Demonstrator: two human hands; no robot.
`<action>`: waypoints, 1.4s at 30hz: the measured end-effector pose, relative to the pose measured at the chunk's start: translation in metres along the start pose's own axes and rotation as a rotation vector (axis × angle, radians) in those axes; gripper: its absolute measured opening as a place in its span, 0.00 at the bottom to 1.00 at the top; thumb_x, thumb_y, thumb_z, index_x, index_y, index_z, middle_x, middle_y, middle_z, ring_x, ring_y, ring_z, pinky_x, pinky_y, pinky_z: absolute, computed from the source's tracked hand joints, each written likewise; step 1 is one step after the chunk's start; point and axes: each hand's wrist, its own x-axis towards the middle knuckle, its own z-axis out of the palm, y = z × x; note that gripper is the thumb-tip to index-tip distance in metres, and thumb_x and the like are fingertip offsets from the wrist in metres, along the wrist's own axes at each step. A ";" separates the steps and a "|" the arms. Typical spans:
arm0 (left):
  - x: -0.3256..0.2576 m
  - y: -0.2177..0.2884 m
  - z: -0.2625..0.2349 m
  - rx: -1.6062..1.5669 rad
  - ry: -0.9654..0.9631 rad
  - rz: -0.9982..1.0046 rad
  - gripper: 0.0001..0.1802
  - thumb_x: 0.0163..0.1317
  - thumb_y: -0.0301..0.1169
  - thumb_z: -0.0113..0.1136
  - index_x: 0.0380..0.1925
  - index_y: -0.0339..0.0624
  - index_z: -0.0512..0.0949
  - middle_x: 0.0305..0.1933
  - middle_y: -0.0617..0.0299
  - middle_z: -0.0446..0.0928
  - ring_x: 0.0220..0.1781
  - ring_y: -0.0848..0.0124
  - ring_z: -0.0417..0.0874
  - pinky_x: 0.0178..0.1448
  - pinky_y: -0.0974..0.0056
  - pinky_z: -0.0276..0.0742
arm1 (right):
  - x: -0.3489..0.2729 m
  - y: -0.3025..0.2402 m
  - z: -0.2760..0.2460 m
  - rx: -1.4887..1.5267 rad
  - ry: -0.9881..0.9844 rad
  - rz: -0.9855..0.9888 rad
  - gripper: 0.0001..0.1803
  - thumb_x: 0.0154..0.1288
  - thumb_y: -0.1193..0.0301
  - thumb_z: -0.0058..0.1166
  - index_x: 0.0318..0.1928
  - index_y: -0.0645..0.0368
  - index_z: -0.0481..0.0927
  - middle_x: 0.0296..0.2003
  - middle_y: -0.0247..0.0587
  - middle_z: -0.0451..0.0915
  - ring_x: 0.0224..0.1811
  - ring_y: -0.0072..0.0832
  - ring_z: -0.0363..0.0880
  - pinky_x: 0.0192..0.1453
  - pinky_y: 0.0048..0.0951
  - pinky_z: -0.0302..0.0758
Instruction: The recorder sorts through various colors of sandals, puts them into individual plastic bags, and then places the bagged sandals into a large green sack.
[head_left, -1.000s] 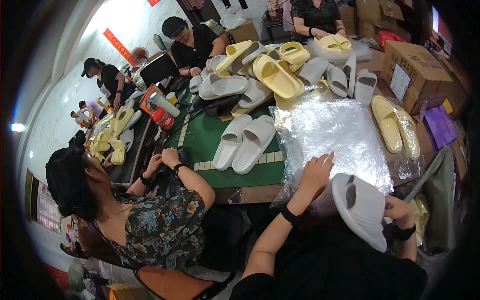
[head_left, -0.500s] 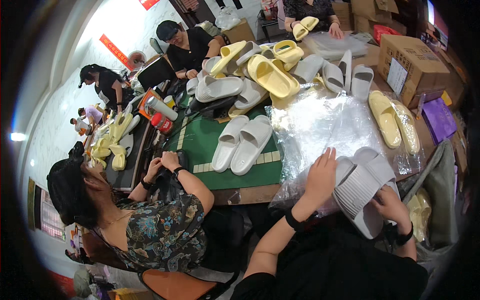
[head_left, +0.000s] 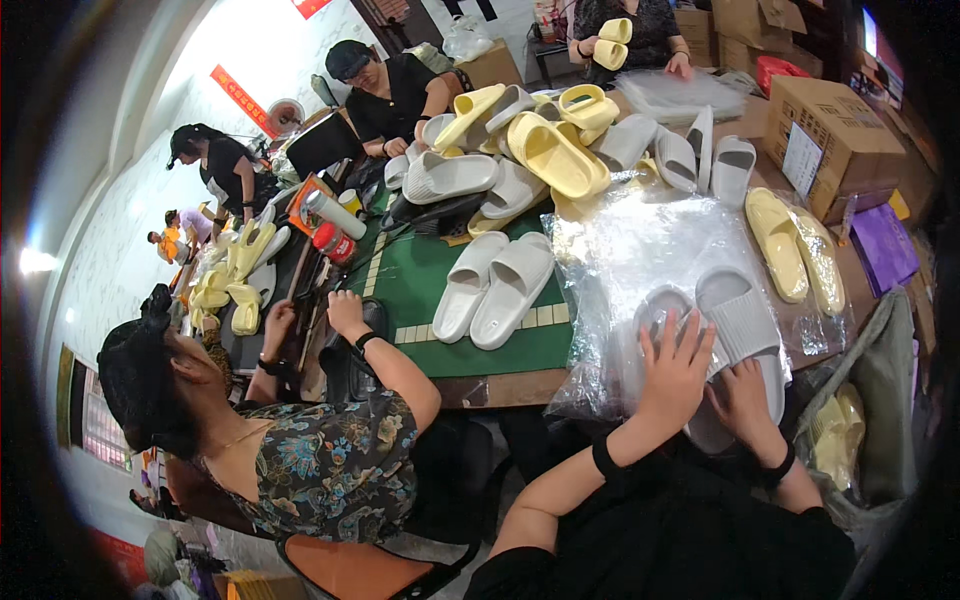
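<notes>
A pair of light grey slippers (head_left: 738, 325) lies in front of me at the table's near edge, toes pointing away. The left slipper of the pair looks hazy, as if under clear plastic, and the right one shows plainly. My left hand (head_left: 678, 368) is spread flat over the left slipper. My right hand (head_left: 746, 408) grips the near part of the right slipper, its fingertips partly hidden. Beneath and beyond the pair is a stack of clear plastic bags (head_left: 650, 240). Left of it, another grey pair (head_left: 495, 290) rests on the green mat (head_left: 400, 290).
A heap of grey and yellow slippers (head_left: 550, 155) stands beyond the bags. Bagged yellow slippers (head_left: 795, 250) lie to the right, near a cardboard box (head_left: 830, 145) and a purple packet (head_left: 883, 250). A co-worker (head_left: 300, 450) sits close on my left; others work farther back.
The grey pair has come down from a tilted hold onto the bags. My left hand has spread over the left slipper. The near co-worker's hands have moved apart, showing a black slipper.
</notes>
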 end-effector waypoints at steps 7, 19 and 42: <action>0.003 0.003 -0.012 -0.050 0.113 0.076 0.24 0.56 0.28 0.51 0.55 0.43 0.72 0.66 0.49 0.61 0.68 0.44 0.57 0.65 0.29 0.38 | 0.005 -0.004 0.017 -0.088 0.083 -0.220 0.30 0.44 0.69 0.63 0.51 0.62 0.71 0.50 0.58 0.69 0.55 0.52 0.65 0.62 0.53 0.57; -0.013 0.004 -0.008 -0.065 0.089 0.192 0.25 0.56 0.32 0.53 0.57 0.50 0.72 0.69 0.47 0.55 0.71 0.44 0.50 0.68 0.32 0.34 | 0.035 -0.009 0.016 0.020 0.128 0.120 0.25 0.48 0.62 0.59 0.45 0.64 0.74 0.39 0.56 0.73 0.43 0.50 0.70 0.46 0.47 0.64; -0.055 -0.026 0.023 -1.691 -0.725 -0.899 0.38 0.65 0.20 0.45 0.69 0.44 0.36 0.59 0.40 0.67 0.48 0.57 0.80 0.53 0.60 0.79 | 0.141 0.021 0.032 0.109 0.035 0.212 0.22 0.63 0.63 0.47 0.53 0.61 0.68 0.40 0.62 0.72 0.44 0.54 0.69 0.50 0.49 0.64</action>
